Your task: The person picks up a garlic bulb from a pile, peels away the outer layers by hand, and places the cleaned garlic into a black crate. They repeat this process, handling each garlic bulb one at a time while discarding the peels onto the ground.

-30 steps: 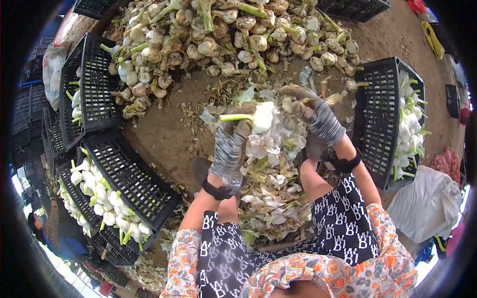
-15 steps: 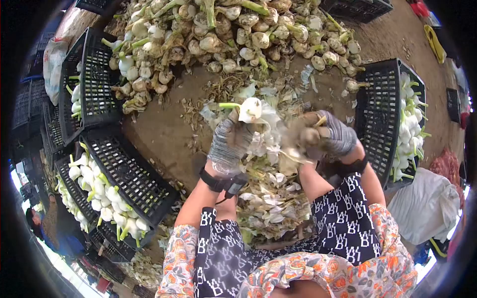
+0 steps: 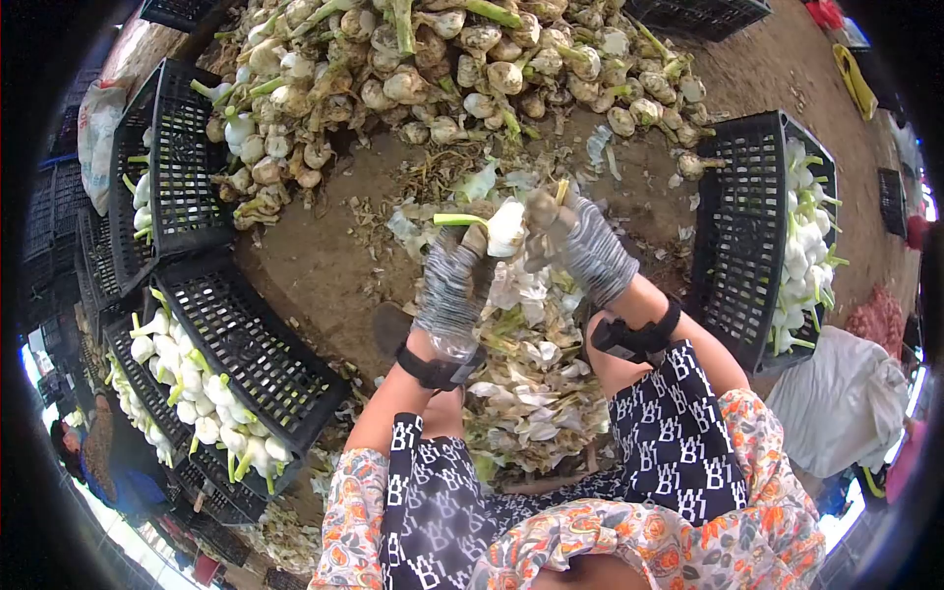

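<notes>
Garlic bulb [image 3: 506, 229] in left hand [image 3: 452, 280] at centre, garlic heap [image 3: 423, 74] at top, crates of garlic [image 3: 254, 344] left and right, garlic skins [image 3: 536, 398] at lower centre.

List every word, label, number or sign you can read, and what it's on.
"W" and "B", with a stroke like "I", repeated: on the black patterned fabric over the legs.
Reddish marks on the pale sack, far left: too small to read.
Nothing else is legible.
</notes>
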`<state>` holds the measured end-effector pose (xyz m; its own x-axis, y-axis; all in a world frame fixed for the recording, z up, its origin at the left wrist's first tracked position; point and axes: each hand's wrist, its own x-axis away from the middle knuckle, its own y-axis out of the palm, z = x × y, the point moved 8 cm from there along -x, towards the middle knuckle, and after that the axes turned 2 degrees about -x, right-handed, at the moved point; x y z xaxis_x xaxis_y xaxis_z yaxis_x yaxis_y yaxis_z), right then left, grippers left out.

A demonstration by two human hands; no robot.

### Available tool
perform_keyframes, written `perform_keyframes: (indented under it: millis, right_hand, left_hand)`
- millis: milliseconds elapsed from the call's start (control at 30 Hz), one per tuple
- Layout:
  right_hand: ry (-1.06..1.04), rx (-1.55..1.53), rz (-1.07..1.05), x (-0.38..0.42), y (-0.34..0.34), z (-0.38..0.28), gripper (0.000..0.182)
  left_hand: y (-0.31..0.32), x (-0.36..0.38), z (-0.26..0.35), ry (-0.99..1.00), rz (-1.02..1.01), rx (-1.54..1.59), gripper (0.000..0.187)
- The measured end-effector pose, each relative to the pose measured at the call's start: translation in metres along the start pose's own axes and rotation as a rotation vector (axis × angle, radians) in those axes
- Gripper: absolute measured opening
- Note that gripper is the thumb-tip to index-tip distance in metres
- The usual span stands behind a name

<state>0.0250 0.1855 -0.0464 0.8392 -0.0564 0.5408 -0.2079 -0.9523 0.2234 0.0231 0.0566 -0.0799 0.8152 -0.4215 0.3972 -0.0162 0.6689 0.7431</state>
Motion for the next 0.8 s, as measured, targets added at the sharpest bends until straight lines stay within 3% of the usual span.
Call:
perform_keyframes:
  millis: [167, 367, 500, 567, 600, 700, 767, 800]
  right_hand:
    - [-0.046, -0.059, -0.035, 0.003, 0.002, 0.004, 0.024]
    - [-0.033, -0.367, -0.105, -0.007, -0.005, 0.03, 0.026]
    - [0.071, -0.085, -0.069, -0.007, -0.01, 0.025, 0.029]
    - [0.128, -0.16, -0.121, 0.001, 0.002, 0.018, 0.03]
    - [-0.044, 0.242, -0.09, -0.004, -0.005, 0.008, 0.029]
    - [0.02, -0.197, -0.123, -0.002, 0.0, 0.025, 0.027]
    - [-0.071, -0.211, -0.134, -0.008, -0.012, 0.041, 0.023]
    - [-0.204, -0.043, -0.153, -0.008, -0.014, 0.032, 0.022]
  left_hand:
    - [-0.001, 0.003, 0.0, 0.036, 0.1, -0.029, 0.028]
    - [0.02, 0.006, 0.011, 0.025, -0.076, 0.013, 0.029]
    - [0.004, 0.004, 0.003, 0.064, 0.039, -0.114, 0.029]
    - [-0.001, 0.005, 0.001, 0.054, 0.082, -0.112, 0.029]
    - [-0.001, 0.005, 0.002, 0.051, 0.073, -0.088, 0.029]
    - [0.001, 0.006, 0.004, 0.049, 0.061, -0.055, 0.028]
    - [0.0, 0.007, 0.006, 0.059, 0.076, -0.089, 0.028]
    - [0.004, 0.007, 0.008, 0.065, 0.057, -0.099, 0.028]
